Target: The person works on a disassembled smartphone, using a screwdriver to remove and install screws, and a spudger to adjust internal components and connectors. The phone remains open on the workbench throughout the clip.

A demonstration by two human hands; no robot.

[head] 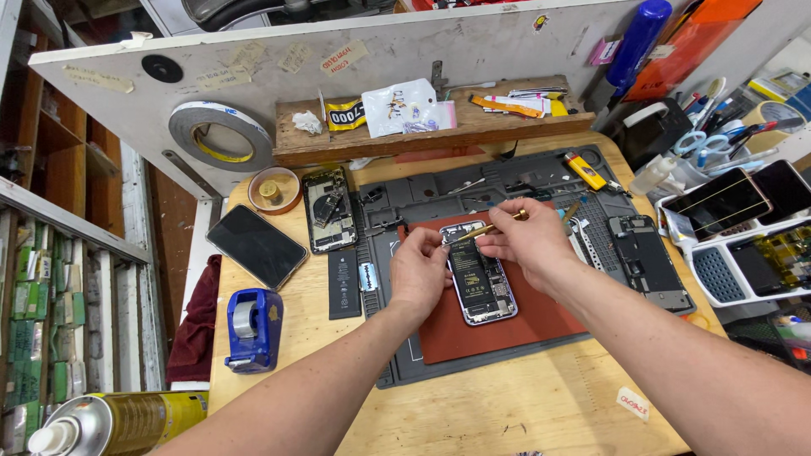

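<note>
An opened phone lay face-down, its back removed, on a red mat in the middle of the table, its long axis running away from the person and tilted slightly to the left at the far end. The left hand rested just beside the phone's left edge, fingers curled against it as if to steady it; whether they gripped the frame could not be told. The right hand hovered over the phone's far right corner, pinched around a brass-coloured screwdriver whose shaft lay nearly level, pointing left toward the phone's top end, the tip just above the upper part of the board. Of the two, the left hand sat closer to the phone's body, the right nearer its top. A second stripped phone, a loose battery and a dark screen lay off to the left, with a blue tape dispenser nearer the table's edge.
</note>
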